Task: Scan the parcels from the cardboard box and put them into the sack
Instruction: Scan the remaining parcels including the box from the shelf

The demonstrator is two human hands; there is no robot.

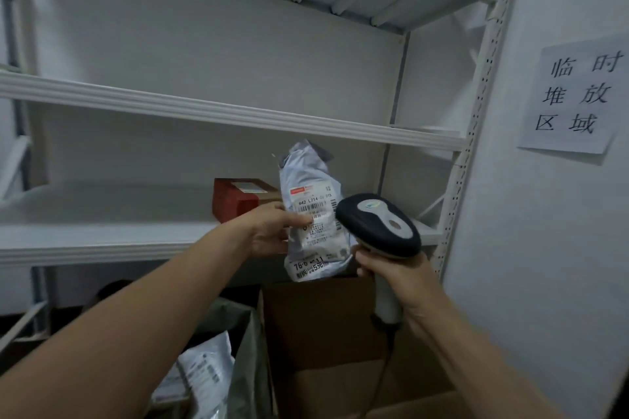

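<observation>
Nearest, an open brown cardboard box [340, 333] sits beside a grey sack [250, 350]. Above them the left hand [269, 231] pinches a crumpled grey plastic parcel [313, 180] with a white label, while the right hand [398, 279] grips a black-and-grey handheld scanner [377, 224] just beside that label.

Hands: two, left hand [269, 231] and right hand [391, 272].
Barcode scanner [377, 224]: one, gripped in right hand.
Grey mailer parcel [309, 180]: one, pinched in left hand.
Printed labels on it: two showing, upper one with barcode.
Parcels in sack [204, 374]: one plain to see, more partly hidden, total cannot tell.
Sack [248, 350]: one.
Cardboard box [323, 333]: one, open.
Red-brown carton [235, 197] on shelf: one.
Shelf boards [204, 109] in view: three.
Paper sign [575, 95] on wall: one, six characters.
</observation>
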